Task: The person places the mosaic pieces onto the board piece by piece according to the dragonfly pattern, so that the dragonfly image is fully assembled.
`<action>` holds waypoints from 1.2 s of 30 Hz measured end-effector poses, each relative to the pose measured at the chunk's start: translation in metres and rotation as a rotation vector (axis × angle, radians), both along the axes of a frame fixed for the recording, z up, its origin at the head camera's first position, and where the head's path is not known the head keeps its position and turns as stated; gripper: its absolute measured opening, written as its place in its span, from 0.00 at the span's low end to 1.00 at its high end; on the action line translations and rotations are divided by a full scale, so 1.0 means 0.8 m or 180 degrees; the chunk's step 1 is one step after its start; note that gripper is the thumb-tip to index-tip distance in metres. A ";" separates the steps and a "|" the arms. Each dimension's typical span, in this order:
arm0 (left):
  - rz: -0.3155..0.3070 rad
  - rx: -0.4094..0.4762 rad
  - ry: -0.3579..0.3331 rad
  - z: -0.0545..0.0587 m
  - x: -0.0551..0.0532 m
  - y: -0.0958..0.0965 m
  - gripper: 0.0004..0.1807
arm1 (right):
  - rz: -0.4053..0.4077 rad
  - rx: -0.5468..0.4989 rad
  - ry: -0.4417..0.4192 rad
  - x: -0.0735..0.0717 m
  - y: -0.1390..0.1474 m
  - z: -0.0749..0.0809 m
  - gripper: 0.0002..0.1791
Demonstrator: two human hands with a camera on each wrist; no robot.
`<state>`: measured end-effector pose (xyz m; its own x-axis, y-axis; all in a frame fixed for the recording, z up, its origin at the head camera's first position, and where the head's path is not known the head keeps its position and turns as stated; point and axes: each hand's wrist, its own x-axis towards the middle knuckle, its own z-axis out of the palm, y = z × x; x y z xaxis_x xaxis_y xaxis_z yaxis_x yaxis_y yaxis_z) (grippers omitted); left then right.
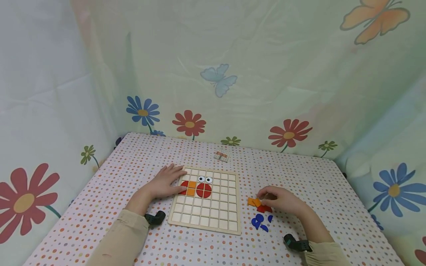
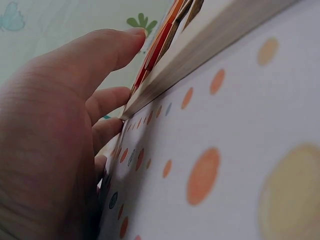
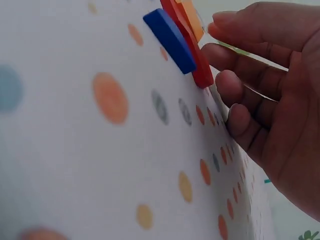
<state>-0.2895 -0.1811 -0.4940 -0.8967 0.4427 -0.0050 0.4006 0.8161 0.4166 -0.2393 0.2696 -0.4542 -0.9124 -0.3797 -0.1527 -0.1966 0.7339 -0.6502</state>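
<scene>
Pale wooden grid board: flat, beneath the left fingers.
Left hand: relaxed, unclenched over the board's left edge, probably steadying it.
Right hand: curved at flat orange square tiles; cannot tell whether pinching.

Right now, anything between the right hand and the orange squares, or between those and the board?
Nothing visible: the right hand is at the orange squares, and only tablecloth lies between them and the board.
</scene>
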 end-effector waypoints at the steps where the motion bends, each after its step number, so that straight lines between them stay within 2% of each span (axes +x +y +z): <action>1: 0.0002 0.0008 0.0006 0.000 0.000 0.000 0.38 | 0.0010 -0.0008 -0.0014 0.000 0.002 -0.002 0.10; 8: -0.0007 0.0015 0.0010 0.002 0.002 0.000 0.37 | 0.0127 -0.0018 -0.0042 -0.003 0.010 -0.014 0.12; 20: -0.0039 0.0035 0.0013 0.005 0.003 -0.002 0.37 | 0.0113 0.0019 0.0089 -0.001 0.009 -0.019 0.12; 24: -0.0033 0.0045 0.0013 0.004 0.004 -0.001 0.37 | 0.0106 -0.0032 0.0155 0.000 0.006 -0.022 0.14; 27: -0.0029 0.0050 0.0011 0.004 0.004 -0.001 0.37 | 0.0209 -0.0085 0.0263 0.002 0.003 -0.023 0.16; 31: -0.0033 0.0039 0.0018 0.004 0.004 0.000 0.37 | 0.0274 -0.0045 0.0375 0.004 0.001 -0.023 0.14; 36: -0.0030 0.0052 0.0012 0.005 0.004 0.001 0.36 | 0.0149 0.0114 0.0483 0.003 -0.002 -0.025 0.10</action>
